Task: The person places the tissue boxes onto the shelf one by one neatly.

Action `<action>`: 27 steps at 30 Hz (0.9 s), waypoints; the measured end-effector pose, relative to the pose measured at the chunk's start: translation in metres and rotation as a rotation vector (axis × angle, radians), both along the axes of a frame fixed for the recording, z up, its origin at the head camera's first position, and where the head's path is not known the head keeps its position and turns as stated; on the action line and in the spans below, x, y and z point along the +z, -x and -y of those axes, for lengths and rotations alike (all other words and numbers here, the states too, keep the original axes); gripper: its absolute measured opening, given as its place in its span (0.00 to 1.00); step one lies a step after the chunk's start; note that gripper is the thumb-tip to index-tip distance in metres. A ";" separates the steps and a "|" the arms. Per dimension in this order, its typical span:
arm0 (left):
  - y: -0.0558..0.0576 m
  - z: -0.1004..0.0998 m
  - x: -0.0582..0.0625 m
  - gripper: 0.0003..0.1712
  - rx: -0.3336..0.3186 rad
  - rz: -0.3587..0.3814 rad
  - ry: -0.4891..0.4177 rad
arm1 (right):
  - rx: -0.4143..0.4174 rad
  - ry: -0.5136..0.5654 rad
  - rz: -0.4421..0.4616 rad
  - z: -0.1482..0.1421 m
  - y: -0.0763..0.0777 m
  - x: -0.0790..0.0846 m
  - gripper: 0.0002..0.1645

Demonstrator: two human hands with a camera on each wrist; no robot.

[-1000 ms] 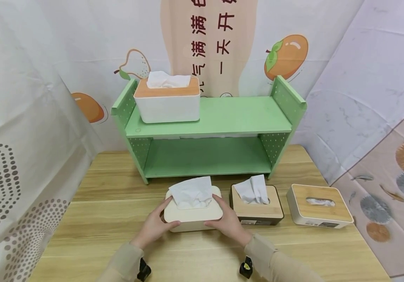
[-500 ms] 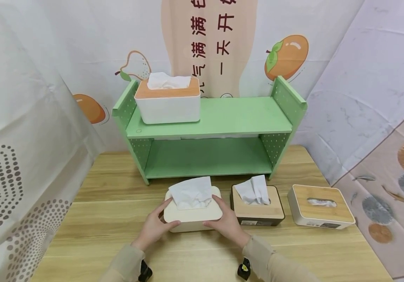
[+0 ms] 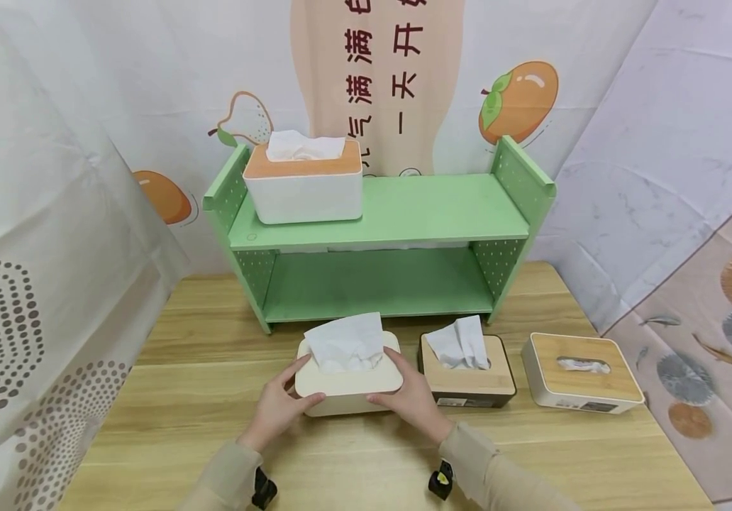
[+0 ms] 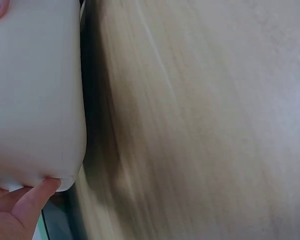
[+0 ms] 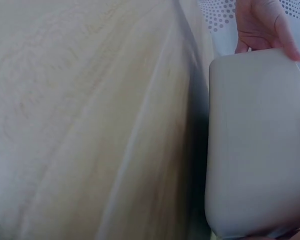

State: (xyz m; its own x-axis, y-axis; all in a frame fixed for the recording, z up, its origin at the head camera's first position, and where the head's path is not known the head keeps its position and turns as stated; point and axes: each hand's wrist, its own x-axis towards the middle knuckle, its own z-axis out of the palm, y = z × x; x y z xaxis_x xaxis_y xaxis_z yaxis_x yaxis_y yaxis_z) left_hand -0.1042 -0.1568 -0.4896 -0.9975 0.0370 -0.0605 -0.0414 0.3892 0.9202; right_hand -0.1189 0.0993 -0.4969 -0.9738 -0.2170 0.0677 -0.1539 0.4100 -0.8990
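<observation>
At the near edge of the scene, two beige sleeves (image 3: 228, 468) reach in from left and right, a small black device (image 3: 264, 491) at the left wrist and a small black-and-yellow device (image 3: 440, 482) at the right. Just beyond, the left hand (image 3: 278, 404) and the right hand (image 3: 412, 399) grip opposite ends of a rounded, cream rectangular tissue box (image 3: 350, 407), their fingers bent around its sides and both thumbs against its near side. The box sits near the middle of the pale wood-grain worktop (image 3: 200, 397), in front of the shelf; a dark shadow runs along it in both wrist views, and I cannot tell whether its base touches the surface. A white tissue (image 3: 345, 345) stands out of its top.

Near the right hand, to its right, is a black tissue box with a light wooden lid (image 3: 496, 383), a crumpled tissue (image 3: 462, 343) rising from its slot. Farther right lies a white tissue box with a bamboo-coloured lid (image 3: 586, 387), tissue showing inside its opening.

Behind them stands a two-tier, light-green shelf (image 3: 442, 213). On its upper tier, at the left, rests a larger white tissue box with an orange-brown wooden lid (image 3: 308, 200), tissue protruding. Farthest back hangs a white printed cloth (image 3: 168, 78) with fruit pictures and dark red characters.
</observation>
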 end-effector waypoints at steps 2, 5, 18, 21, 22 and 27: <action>0.001 0.000 0.002 0.44 0.008 0.002 -0.002 | -0.004 0.007 -0.015 0.000 0.001 0.003 0.54; 0.001 -0.001 0.006 0.43 0.015 0.005 -0.006 | -0.013 0.008 -0.028 -0.001 0.003 0.007 0.53; 0.005 -0.009 0.031 0.42 -0.009 -0.081 -0.106 | -0.051 0.012 -0.088 -0.011 0.009 0.034 0.53; 0.005 -0.011 0.038 0.42 -0.029 -0.090 -0.148 | -0.061 -0.007 -0.106 -0.015 0.009 0.042 0.53; 0.005 -0.012 0.041 0.42 -0.032 -0.090 -0.152 | -0.061 -0.012 -0.114 -0.016 0.009 0.044 0.53; 0.007 -0.016 0.056 0.41 -0.040 -0.121 -0.130 | -0.049 -0.003 -0.135 -0.023 0.010 0.057 0.53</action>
